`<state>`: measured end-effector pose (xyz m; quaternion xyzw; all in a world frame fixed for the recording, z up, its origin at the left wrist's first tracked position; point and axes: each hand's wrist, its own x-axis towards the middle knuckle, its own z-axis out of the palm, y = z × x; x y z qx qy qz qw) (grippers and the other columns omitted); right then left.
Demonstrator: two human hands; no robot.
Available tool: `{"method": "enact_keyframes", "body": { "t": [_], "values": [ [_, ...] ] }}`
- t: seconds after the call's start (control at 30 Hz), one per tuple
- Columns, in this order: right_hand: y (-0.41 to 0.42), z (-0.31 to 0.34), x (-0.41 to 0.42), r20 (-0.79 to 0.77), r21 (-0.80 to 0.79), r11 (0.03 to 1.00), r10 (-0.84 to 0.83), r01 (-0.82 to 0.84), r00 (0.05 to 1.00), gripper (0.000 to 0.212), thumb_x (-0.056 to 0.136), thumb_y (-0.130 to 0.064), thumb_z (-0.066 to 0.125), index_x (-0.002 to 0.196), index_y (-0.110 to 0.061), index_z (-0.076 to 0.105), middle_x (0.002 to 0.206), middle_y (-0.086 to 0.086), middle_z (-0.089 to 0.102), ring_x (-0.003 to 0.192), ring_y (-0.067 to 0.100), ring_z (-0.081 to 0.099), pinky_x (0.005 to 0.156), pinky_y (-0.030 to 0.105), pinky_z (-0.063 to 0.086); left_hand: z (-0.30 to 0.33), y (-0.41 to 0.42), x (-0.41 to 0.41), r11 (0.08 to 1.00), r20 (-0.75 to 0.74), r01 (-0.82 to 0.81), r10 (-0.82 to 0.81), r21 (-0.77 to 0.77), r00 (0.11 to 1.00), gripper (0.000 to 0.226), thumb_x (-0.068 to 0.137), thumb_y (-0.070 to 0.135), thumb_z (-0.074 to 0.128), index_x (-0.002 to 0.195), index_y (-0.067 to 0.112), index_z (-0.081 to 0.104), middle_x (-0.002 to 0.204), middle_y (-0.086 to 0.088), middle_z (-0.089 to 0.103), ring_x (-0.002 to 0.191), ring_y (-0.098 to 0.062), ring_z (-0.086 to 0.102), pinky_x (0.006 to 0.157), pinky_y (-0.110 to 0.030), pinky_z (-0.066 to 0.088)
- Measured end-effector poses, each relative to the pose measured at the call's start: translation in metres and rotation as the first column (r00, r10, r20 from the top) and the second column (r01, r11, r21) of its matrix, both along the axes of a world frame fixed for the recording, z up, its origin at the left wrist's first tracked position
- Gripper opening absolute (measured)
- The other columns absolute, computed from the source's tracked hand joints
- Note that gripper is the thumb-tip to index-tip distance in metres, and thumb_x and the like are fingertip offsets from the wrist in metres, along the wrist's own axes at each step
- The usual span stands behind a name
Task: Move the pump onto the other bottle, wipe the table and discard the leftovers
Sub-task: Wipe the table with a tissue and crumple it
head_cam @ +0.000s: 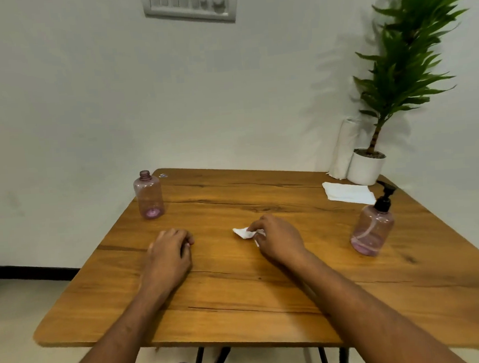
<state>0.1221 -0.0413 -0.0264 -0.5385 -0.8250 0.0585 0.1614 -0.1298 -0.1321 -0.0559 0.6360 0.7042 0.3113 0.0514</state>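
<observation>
Table (241,300): wooden top, rounded corners, dark metal legs; set against a pale wall.
Left hand (168,255): palm down on the table, fingers curled loosely under, closed on nothing; left of centre.
Right hand (278,241): on the table near centre, thumb and fingers pinched on a crumpled tissue.
Crumpled tissue (246,232): small, white, lying on the tabletop; its left end pokes out beyond the right fingertips, between the two hands and well short of the left one.
Hands, relation: apart, bare wood between them.
Pump bottle (373,228): clear pink, upright, black pump (386,196) screwed on top, a little pink liquid at the bottom; near the right edge, well apart from the right hand.
Open bottle (148,195): clear pink, upright, no cap, threaded neck bare, pink residue at the base; far-left corner, beyond the left hand and apart from it.
Folded tissue (348,193): white, flat, at the far-right side, just behind the pump bottle.
Potted plant (366,166): white pot, tall green leaves; far-right corner, just beyond the folded tissue.
Paper roll (345,148): white, upright, leaning against the wall beside the pot.
Switch panel (190,3): white, on the wall above.
</observation>
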Motion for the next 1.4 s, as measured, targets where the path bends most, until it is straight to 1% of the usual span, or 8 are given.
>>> {"method": "enact_keyframes", "body": {
  "t": [0.13, 0.23, 0.33, 0.47, 0.67, 0.83, 1.07, 1.4],
  "values": [
    [-0.029, 0.002, 0.016, -0.036, 0.033, 0.999, 0.017, -0.015, 0.999, 0.025, 0.091, -0.007, 0.068, 0.094, -0.027, 0.081, 0.108, -0.005, 0.069, 0.103, 0.019, 0.064, 0.081, 0.039, 0.055, 0.002, -0.001, -0.001, 1.000, -0.006, 0.015, -0.015, -0.027, 1.000, 0.013, 0.101, 0.023, 0.055, 0.106, 0.032, 0.063, 0.111, 0.012, 0.060, 0.108, -0.011, 0.052, 0.094, -0.037, 0.046],
    [-0.038, 0.004, 0.027, -0.115, -0.115, 0.986, 0.107, -0.120, 0.988, 0.033, 0.089, -0.002, 0.065, 0.101, -0.027, 0.081, 0.122, -0.006, 0.070, 0.115, 0.017, 0.063, 0.093, 0.036, 0.054, 0.003, -0.001, -0.004, 0.998, 0.000, 0.028, -0.028, -0.061, 1.000, 0.012, 0.101, 0.026, 0.056, 0.108, 0.034, 0.062, 0.113, 0.012, 0.058, 0.111, -0.011, 0.051, 0.095, -0.038, 0.045],
    [-0.048, 0.011, 0.048, -0.291, -0.338, 0.899, 0.181, -0.278, 0.939, 0.048, 0.091, -0.025, 0.072, 0.138, -0.036, 0.067, 0.149, -0.008, 0.060, 0.137, 0.011, 0.054, 0.115, 0.034, 0.045, 0.005, -0.002, -0.004, 0.997, -0.007, 0.028, -0.028, -0.072, 1.000, 0.012, 0.102, 0.026, 0.056, 0.109, 0.033, 0.062, 0.116, 0.012, 0.058, 0.113, -0.011, 0.049, 0.097, -0.038, 0.044],
    [-0.061, 0.009, 0.069, -0.017, -0.261, 0.959, 0.113, -0.113, 0.993, 0.083, 0.092, -0.072, 0.060, 0.164, -0.042, 0.030, 0.175, -0.011, 0.021, 0.163, 0.015, 0.015, 0.130, 0.048, 0.021, 0.005, -0.002, 0.000, 0.996, -0.047, 0.013, -0.017, -0.085, 0.999, 0.013, 0.102, 0.027, 0.053, 0.110, 0.034, 0.062, 0.118, 0.009, 0.058, 0.113, -0.013, 0.050, 0.099, -0.042, 0.045],
    [-0.071, 0.009, 0.070, -0.216, -0.054, 0.983, -0.182, 0.175, 0.959, 0.039, 0.103, -0.043, 0.064, 0.140, -0.030, 0.067, 0.132, -0.007, 0.070, 0.119, 0.012, 0.063, 0.097, 0.037, 0.057, 0.034, -0.005, 0.028, 0.974, 0.097, 0.111, -0.093, -0.196, 0.991, 0.017, 0.098, 0.032, 0.064, 0.112, 0.041, 0.063, 0.119, 0.012, 0.062, 0.112, -0.009, 0.058, 0.097, -0.039, 0.054],
    [-0.073, 0.007, 0.051, -0.150, -0.103, 0.981, -0.180, 0.166, 0.972, 0.041, 0.092, -0.052, 0.075, 0.128, -0.032, 0.074, 0.124, -0.009, 0.072, 0.106, 0.009, 0.066, 0.079, 0.029, 0.054, 0.045, -0.018, 0.107, 0.924, 0.074, 0.300, -0.290, -0.237, 0.954, 0.049, 0.087, 0.047, 0.078, 0.133, 0.036, 0.066, 0.133, 0.014, 0.063, 0.118, -0.010, 0.060, 0.096, -0.035, 0.053],
    [-0.078, 0.007, 0.038, -0.230, -0.106, 0.981, -0.184, 0.163, 0.956, 0.024, 0.096, -0.036, 0.075, 0.118, -0.026, 0.080, 0.114, -0.006, 0.076, 0.095, 0.008, 0.066, 0.081, 0.033, 0.057, 0.033, -0.025, 0.117, 0.978, -0.033, 0.209, -0.210, -0.022, 0.977, 0.025, 0.097, 0.032, 0.068, 0.121, 0.028, 0.074, 0.121, 0.007, 0.073, 0.112, -0.011, 0.065, 0.091, -0.028, 0.052],
    [-0.163, 0.003, -0.111, -0.432, 0.023, 0.922, 0.358, -0.387, 0.828, 0.008, 0.094, -0.031, 0.078, 0.101, -0.033, 0.077, 0.093, -0.014, 0.070, 0.084, 0.002, 0.064, 0.070, 0.032, 0.052, 0.032, -0.181, -0.047, 0.944, -0.065, -0.079, 0.105, 0.319, 0.992, 0.017, 0.082, 0.017, 0.082, 0.097, 0.024, 0.083, 0.095, 0.008, 0.078, 0.091, -0.011, 0.068, 0.086, -0.034, 0.051]
  ]
}}
